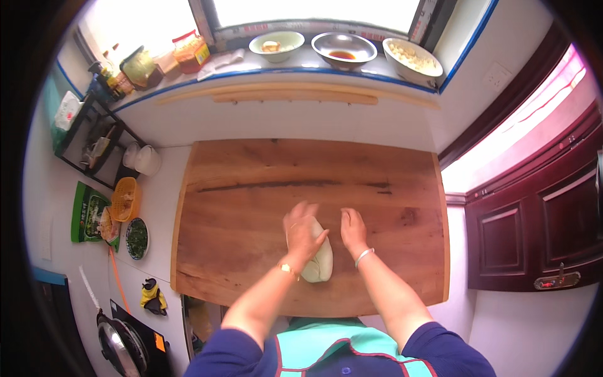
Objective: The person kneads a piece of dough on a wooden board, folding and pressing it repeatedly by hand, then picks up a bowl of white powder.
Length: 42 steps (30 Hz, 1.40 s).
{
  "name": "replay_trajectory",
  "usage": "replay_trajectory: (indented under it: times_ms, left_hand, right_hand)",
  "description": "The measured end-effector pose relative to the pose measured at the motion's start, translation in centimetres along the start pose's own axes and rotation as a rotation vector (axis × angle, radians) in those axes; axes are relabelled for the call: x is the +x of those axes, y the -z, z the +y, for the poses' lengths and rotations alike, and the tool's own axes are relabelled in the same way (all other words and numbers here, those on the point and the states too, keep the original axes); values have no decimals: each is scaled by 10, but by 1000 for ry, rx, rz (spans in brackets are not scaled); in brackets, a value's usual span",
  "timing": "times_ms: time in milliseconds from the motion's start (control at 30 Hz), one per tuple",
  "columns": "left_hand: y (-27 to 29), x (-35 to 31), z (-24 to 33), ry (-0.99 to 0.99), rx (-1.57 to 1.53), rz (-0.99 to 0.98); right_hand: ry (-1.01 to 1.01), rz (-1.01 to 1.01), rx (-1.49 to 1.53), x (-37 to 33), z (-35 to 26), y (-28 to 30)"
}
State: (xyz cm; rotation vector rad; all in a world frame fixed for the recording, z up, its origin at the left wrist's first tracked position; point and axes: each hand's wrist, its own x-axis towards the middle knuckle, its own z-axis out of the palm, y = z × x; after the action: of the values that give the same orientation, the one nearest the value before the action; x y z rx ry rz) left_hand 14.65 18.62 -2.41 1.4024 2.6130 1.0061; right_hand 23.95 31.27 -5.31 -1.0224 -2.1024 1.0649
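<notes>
A pale, smooth lump of dough (320, 264), longer than it is wide, lies on the large brown wooden board (239, 232). My left hand (303, 235) rests on the upper left part of the dough, its fingers spread and pointing away from me, slightly blurred. That hand hides part of the lump. To the right of the dough, apart from it, my right hand (353, 229) hovers over the board with nothing visible in it. Its fingers are stretched out and the thumb side faces the dough.
On the sill behind stand a pale green bowl (276, 47), a steel bowl (343, 50) with reddish liquid and a white bowl (412, 60) of chopped food. Rolling pins (295, 96) hang below. Left are an orange basket (126, 198), a dish of greens (137, 239) and a lidded pan (119, 345).
</notes>
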Motion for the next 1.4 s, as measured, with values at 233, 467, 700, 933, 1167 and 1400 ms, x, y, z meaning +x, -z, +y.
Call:
replay_trajectory:
  times_ms: [233,467,700,933,1167,1400]
  left_hand:
    - [12,-56,-15,880,-505,-215]
    - [9,-115,37,445,-285,69]
    - [22,-129,7,330,-408,-315]
    - [24,-158,35,-158,-188,-100]
    - [-1,-82,3,-215,-127,-51]
    - [-27,-3,-7,-92,-194,-54]
  right_hand:
    - [305,-945,-419,31,-65,-82]
    - [123,-973,-728,-27,-126,3]
    - [627,-159,-652,-164,-73,49]
    - [605,-189,-1024,-202,-25,9]
    - [594,-253,-1050,-115,-21,-21]
    - [546,-507,-720,-18,-3,-28]
